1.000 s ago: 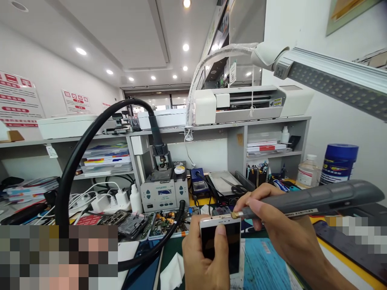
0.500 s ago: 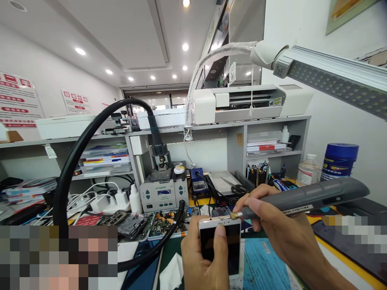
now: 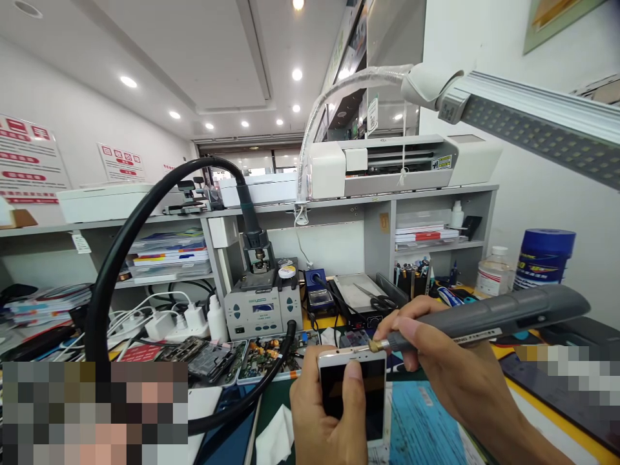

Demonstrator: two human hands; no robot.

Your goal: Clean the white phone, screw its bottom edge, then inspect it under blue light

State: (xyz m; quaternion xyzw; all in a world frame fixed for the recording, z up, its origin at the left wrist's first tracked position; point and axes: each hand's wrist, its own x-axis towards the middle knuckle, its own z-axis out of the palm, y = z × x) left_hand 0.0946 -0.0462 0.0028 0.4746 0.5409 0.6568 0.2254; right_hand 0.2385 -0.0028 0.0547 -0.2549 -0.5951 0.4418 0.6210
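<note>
A thick black hose (image 3: 104, 258) arches at ten o'clock — clock positions read from the phone — with its lower run sweeping back to a grey station (image 3: 264, 313) between ten and eleven, fencing the left side of the work. At ten, small circuit boards (image 3: 261, 355) fill the bench in front of the station; at eight, a crumpled white tissue (image 3: 276, 436) lies near the wearer's left hand (image 3: 324, 407), a strip of green mat between.

The hand grasps a white-framed smartphone (image 3: 375, 394), held upright at the bench's near middle, thumb flat on the dark screen and fingers around its left edge. Just past twelve lie scissors (image 3: 380, 300), well behind the phone's top edge. A blue patterned sheet (image 3: 421, 420) at four reaches out past its right edge.

Between two and three, the right hand (image 3: 445, 361) grasps a grey handheld tool (image 3: 489, 315), its brass-coloured tip at the right end of that top edge — contact is too small to tell. The tool's rear sticks out rightward past the hand, below a clear bottle (image 3: 493, 271) and a blue can (image 3: 545, 258). High at one o'clock, a lamp (image 3: 537, 126) leaves open air above both hands.
</note>
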